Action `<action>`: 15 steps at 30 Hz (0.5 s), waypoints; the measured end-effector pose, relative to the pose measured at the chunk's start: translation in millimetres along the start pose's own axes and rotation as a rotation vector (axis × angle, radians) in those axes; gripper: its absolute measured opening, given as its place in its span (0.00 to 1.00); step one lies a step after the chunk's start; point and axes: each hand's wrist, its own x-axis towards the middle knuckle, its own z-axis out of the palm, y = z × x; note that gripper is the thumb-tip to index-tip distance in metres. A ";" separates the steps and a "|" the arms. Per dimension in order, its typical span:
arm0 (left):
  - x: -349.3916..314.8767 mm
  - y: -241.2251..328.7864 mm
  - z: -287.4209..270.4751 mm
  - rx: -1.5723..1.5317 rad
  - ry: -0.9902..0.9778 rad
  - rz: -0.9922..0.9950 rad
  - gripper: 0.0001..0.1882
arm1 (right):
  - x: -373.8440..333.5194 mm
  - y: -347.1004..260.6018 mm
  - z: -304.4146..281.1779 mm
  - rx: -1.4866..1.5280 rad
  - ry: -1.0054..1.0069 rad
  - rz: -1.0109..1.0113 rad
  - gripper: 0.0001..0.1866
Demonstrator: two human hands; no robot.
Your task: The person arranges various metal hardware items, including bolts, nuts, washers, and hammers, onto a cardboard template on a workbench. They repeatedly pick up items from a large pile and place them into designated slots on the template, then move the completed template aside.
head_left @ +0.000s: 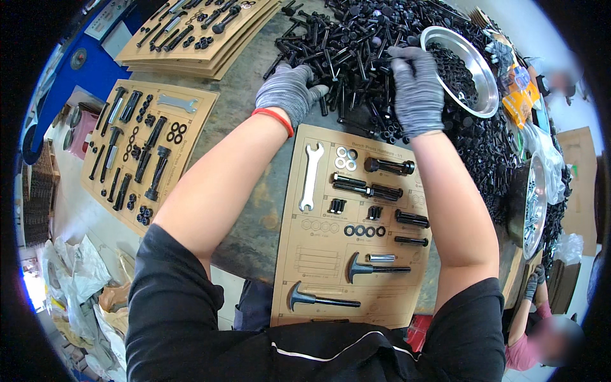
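My left hand (284,93), in a grey knitted glove, rests at the near left edge of a big pile of black bolts (337,54). Its thumb is spread away from the fingers, and nothing shows in its grasp. Over the right part of the heap is my right hand (418,95), gloved alike, with fingers stretched forward and apart, beside a round metal bowl (487,105) of black washers. Below both hands lies a brown cardboard hardware card (312,245) bearing a silver wrench (310,177), black bolts, washers, nuts and two T-shaped pins (363,268).
A filled hardware card (191,137) lies at left, with stacked cards (216,67) behind it. At right stand another metal bowl (538,210), plastic bags (547,162) and an orange packet (520,95). A gloved person in pink (522,353) is at the lower right.
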 end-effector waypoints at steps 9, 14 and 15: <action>-8.0 -9.1 -26.4 -0.043 -0.071 -0.028 0.19 | 2.7 1.5 -11.4 -0.630 -0.650 0.297 0.14; -78.7 -40.0 -40.9 0.033 0.051 -0.014 0.17 | -2.2 -4.2 19.5 -0.917 -0.950 0.346 0.16; -96.4 -48.6 -39.6 0.021 0.059 0.014 0.14 | -7.7 -6.1 20.2 -0.939 -0.928 0.328 0.15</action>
